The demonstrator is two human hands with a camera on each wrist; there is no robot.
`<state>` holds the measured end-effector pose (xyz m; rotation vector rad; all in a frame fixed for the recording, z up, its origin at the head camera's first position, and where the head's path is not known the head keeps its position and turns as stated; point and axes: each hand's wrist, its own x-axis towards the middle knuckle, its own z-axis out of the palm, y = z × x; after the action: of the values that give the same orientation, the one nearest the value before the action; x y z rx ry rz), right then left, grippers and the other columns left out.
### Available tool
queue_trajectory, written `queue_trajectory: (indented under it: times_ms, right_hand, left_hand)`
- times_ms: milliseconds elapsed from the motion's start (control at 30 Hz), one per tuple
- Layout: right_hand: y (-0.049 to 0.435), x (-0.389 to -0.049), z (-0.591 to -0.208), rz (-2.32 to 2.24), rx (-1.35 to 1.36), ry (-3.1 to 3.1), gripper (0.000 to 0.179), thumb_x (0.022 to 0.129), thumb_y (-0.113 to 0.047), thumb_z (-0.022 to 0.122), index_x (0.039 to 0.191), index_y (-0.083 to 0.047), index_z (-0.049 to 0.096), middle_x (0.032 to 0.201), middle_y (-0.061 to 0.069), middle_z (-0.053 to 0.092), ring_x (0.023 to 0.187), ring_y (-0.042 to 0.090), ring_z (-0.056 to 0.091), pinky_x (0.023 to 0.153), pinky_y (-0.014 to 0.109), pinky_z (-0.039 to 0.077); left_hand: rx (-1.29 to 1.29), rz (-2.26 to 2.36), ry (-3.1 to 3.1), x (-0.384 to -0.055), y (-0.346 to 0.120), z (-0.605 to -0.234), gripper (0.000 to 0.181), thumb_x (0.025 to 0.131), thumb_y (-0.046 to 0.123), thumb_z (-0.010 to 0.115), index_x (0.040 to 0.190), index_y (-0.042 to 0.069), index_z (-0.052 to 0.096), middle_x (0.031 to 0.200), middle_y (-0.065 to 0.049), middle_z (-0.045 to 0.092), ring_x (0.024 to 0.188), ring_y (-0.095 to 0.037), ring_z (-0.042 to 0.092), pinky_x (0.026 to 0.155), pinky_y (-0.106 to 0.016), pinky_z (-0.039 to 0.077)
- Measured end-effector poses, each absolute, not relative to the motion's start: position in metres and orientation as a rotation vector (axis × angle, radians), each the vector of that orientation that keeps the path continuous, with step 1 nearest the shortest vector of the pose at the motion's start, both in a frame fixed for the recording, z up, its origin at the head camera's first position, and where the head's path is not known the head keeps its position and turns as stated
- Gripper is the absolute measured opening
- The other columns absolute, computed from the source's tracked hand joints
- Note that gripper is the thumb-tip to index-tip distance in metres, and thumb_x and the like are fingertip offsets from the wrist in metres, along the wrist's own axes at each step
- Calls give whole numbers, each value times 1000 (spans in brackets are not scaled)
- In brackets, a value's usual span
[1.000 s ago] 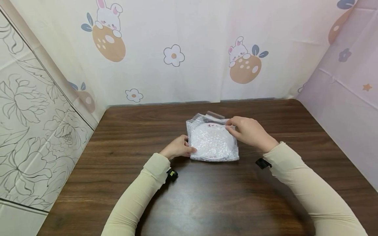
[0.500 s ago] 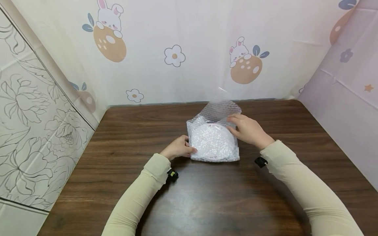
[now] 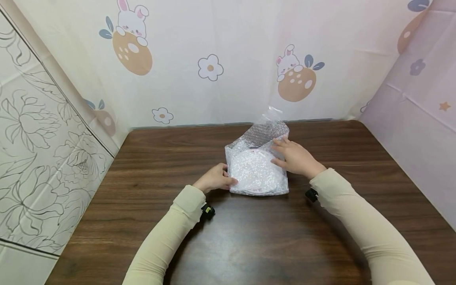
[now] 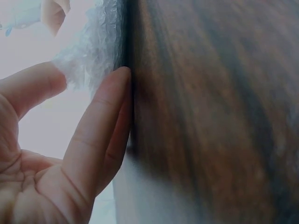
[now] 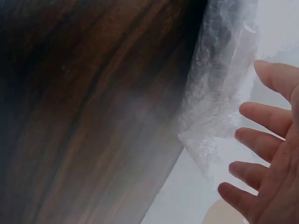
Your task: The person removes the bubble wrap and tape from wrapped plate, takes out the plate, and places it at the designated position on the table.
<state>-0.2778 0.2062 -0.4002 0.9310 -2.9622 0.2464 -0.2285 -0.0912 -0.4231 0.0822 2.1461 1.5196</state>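
A bubble wrap bag (image 3: 259, 192) lies on the table in the head view. Inside it shows a round white plate (image 3: 254, 168) with a thin dark rim line and small red marks. The bag's far end stands up as a loose, see-through flap (image 3: 268, 128). My left hand (image 3: 217, 177) pinches the bag's near left edge, thumb on top; the left wrist view shows the thumb and fingers on either side of the bubble wrap (image 4: 105, 42). On the right side, my right hand (image 3: 295, 157) has its fingers spread over the bag by the flap's base.
The brown wooden table (image 3: 171, 158) ends at the back against a white curtain (image 3: 242, 39) printed with rabbits and flowers. Panels with flower drawings (image 3: 42, 158) stand along the left side. A small black device (image 3: 208, 211) is worn at the left wrist.
The bag's far flap, folded down a second ago, has swung up and away from the plate. My right hand has lowered slightly and its fingers have spread. My left hand has stayed in place.
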Motion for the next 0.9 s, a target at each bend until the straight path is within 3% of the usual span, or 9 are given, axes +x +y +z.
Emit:
queue_trajectory:
  times_ms: [233, 533, 900]
  right_hand:
    - [200, -282, -401, 252, 935, -3077, 58, 98, -36, 57, 145, -3, 47, 156, 24, 30, 142, 53, 23, 116, 63, 23]
    - [192, -286, -400, 267, 945, -3224, 62, 98, -21, 54, 150, 4, 32, 158, 28, 20, 144, 52, 18, 118, 59, 21]
    - [187, -284, -405, 152, 924, -3227, 64, 97, -19, 56, 149, 9, 30, 154, 30, 29, 143, 48, 27, 119, 55, 23]
  left_hand:
    - [98, 1527, 2154, -231, -91, -423, 69, 85, 1, 71, 141, -11, 33, 91, -9, 52, 73, -16, 62, 77, -32, 60]
    - [111, 1520, 2181, -235, -90, -422, 70, 87, 2, 70, 144, -11, 32, 94, -10, 54, 74, -16, 64, 77, -32, 60]
    - [117, 1492, 2277, -237, -93, -422, 67, 86, 9, 74, 142, -5, 39, 117, -17, 56, 83, -17, 63, 78, -29, 59]
